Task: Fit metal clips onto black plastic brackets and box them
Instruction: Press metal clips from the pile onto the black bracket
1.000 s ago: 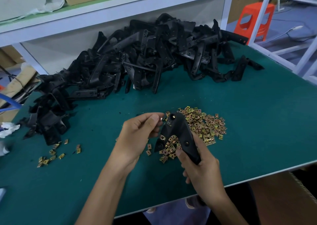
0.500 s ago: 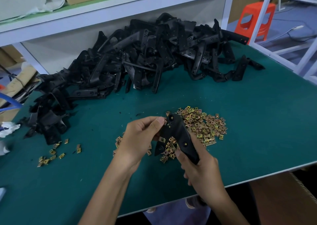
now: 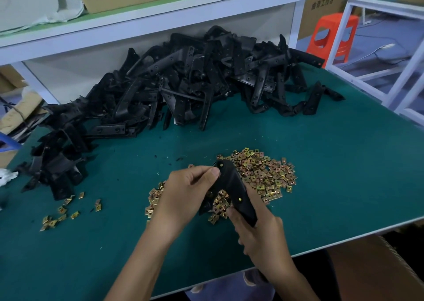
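Observation:
A black plastic bracket [image 3: 234, 186] is held just above the green table, over a heap of small brass-coloured metal clips [image 3: 263, 172]. My right hand [image 3: 259, 231] grips the bracket's near end from below. My left hand [image 3: 185, 195] has its fingers curled against the bracket's left side, thumb tip near the top corner; whether it pinches a clip is hidden. Brass spots show at the bracket's top hole and at a lower hole. A big pile of black brackets [image 3: 179, 89] lies along the back of the table.
A few loose clips [image 3: 62, 213] lie at the left front. A white shelf frame [image 3: 160, 18] with cardboard boxes runs above the pile. An orange stool [image 3: 332, 34] and white table legs stand at the right. A cardboard box [image 3: 371, 271] sits below the table's front edge.
My left hand has slid down and right along the bracket's left side, and the thumb now sits at its top corner. The right hand holds the bracket in much the same place.

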A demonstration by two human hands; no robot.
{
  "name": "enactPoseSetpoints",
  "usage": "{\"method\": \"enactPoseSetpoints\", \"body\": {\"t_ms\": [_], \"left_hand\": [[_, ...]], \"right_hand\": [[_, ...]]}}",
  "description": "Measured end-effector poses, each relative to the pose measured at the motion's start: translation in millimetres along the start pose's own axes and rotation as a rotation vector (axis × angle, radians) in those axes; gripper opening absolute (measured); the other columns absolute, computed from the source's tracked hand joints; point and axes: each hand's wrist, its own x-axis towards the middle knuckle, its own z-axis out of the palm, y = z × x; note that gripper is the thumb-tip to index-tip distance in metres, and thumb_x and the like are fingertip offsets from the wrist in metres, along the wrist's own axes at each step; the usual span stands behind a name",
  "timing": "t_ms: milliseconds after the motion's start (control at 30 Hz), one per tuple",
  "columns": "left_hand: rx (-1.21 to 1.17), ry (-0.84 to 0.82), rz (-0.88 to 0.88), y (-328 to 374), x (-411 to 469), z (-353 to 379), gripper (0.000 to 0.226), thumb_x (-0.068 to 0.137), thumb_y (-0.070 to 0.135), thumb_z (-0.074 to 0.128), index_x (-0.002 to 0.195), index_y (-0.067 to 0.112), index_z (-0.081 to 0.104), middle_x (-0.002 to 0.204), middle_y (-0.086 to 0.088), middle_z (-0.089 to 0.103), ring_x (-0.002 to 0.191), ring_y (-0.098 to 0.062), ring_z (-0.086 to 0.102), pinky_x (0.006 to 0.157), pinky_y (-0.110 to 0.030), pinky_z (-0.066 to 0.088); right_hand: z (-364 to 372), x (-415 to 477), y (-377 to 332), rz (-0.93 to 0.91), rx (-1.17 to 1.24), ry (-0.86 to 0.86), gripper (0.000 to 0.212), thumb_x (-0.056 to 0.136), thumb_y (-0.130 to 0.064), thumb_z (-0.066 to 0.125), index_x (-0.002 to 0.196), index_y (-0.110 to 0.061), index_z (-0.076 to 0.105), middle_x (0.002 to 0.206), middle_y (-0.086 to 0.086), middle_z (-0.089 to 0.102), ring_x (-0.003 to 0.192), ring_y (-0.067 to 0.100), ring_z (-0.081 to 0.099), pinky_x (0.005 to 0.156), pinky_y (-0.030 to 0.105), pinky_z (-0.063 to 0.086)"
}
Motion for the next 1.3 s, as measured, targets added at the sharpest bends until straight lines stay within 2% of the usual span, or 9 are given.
{"method": "enactPoseSetpoints", "body": {"t_ms": [100, 267, 467, 600, 767, 867, 933, 1067, 1300], "left_hand": [[0.211, 0.054, 0.088, -3.4, -2.8, 0.1, 0.014, 0.093, 0.049, 0.065, 0.095, 0.040, 0.076, 0.083, 0.003, 0.074, 0.075, -0.011, 0.069, 0.074, -0.043, 0.055], [0.556, 0.178, 0.276, -5.1, -8.8, 7.7, 0.022, 0.089, 0.050, 0.067, 0.096, 0.030, 0.070, 0.084, 0.016, 0.063, 0.083, 0.000, 0.057, 0.065, -0.016, 0.043], [0.507, 0.179, 0.275, -0.4, -16.7, 16.6, 0.037, 0.088, 0.052, 0.070, 0.121, 0.039, 0.064, 0.098, 0.019, 0.056, 0.092, 0.002, 0.052, 0.074, -0.013, 0.039], [0.516, 0.204, 0.318, 3.7, -22.8, 20.2, 0.034, 0.088, 0.041, 0.075, 0.120, 0.036, 0.066, 0.096, 0.020, 0.053, 0.099, 0.006, 0.050, 0.080, -0.015, 0.043], [0.541, 0.134, 0.358, 10.3, -24.5, 25.5, 0.032, 0.094, 0.040, 0.067, 0.126, 0.037, 0.061, 0.108, 0.015, 0.056, 0.101, -0.005, 0.051, 0.085, -0.023, 0.043], [0.529, 0.071, 0.397, 10.5, -28.6, 35.9, 0.033, 0.095, 0.037, 0.067, 0.127, 0.033, 0.063, 0.112, 0.012, 0.057, 0.106, -0.010, 0.052, 0.088, -0.030, 0.045], [0.536, 0.011, 0.429, 7.2, -31.1, 47.0, 0.033, 0.094, 0.037, 0.068, 0.126, 0.032, 0.063, 0.113, 0.012, 0.057, 0.106, -0.014, 0.054, 0.086, -0.026, 0.045], [0.606, -0.124, 0.517, -0.5, -39.2, 79.7, 0.038, 0.097, 0.040, 0.063, 0.134, 0.038, 0.056, 0.117, 0.012, 0.057, 0.109, -0.016, 0.052, 0.089, -0.031, 0.044], [0.627, -0.341, 0.585, 1.6, -56.8, 137.8, 0.041, 0.103, 0.053, 0.044, 0.143, 0.048, 0.038, 0.119, 0.021, 0.042, 0.116, -0.007, 0.039, 0.094, -0.021, 0.027]], "right_hand": [[1.3, 0.2, 0.5, -0.012, 0.003, 0.007, 0.059, 0.095, -0.035, 0.068, 0.143, -0.055, 0.041, 0.069, -0.031, 0.061, 0.059, 0.000, 0.059, 0.056, 0.032, 0.056], [4.4, -0.2, 4.7, -0.005, 0.029, 0.044, 0.060, 0.093, -0.037, 0.069, 0.140, -0.061, 0.041, 0.071, -0.031, 0.062, 0.060, 0.000, 0.060, 0.055, 0.028, 0.054], [3.8, -0.2, 6.3, 0.063, 0.212, 0.127, 0.052, 0.094, -0.032, 0.068, 0.133, -0.060, 0.048, 0.071, -0.005, 0.067, 0.045, 0.017, 0.060, 0.041, 0.031, 0.051], [3.6, -0.6, 4.2, 0.098, 0.372, 0.155, 0.047, 0.090, -0.053, 0.061, 0.135, -0.055, 0.048, 0.071, 0.004, 0.063, 0.048, 0.020, 0.058, 0.042, 0.033, 0.050], [-3.7, -18.0, 3.0, 0.165, 0.508, 0.047, 0.054, 0.094, -0.041, 0.059, 0.142, -0.057, 0.040, 0.091, 0.007, 0.072, 0.069, 0.028, 0.069, 0.064, 0.043, 0.059], [-22.5, -39.8, 7.5, 0.259, 0.563, -0.026, 0.059, 0.102, -0.020, 0.059, 0.145, -0.052, 0.034, 0.112, 0.003, 0.075, 0.099, 0.022, 0.073, 0.085, 0.035, 0.059], [-37.3, -58.1, 7.3, 0.333, 0.599, -0.026, 0.055, 0.101, -0.015, 0.060, 0.143, -0.040, 0.035, 0.115, 0.003, 0.075, 0.105, 0.021, 0.072, 0.083, 0.029, 0.058], [-65.1, -97.2, 9.8, 0.358, 0.515, 0.123, 0.052, 0.090, -0.023, 0.063, 0.139, -0.022, 0.045, 0.111, 0.018, 0.073, 0.108, 0.028, 0.071, 0.092, 0.048, 0.057], [-91.4, -150.8, 16.2, 0.444, 0.584, 0.359, 0.046, 0.085, -0.030, 0.073, 0.125, -0.048, 0.059, 0.112, 0.010, 0.075, 0.102, 0.030, 0.071, 0.080, 0.040, 0.056]]}}
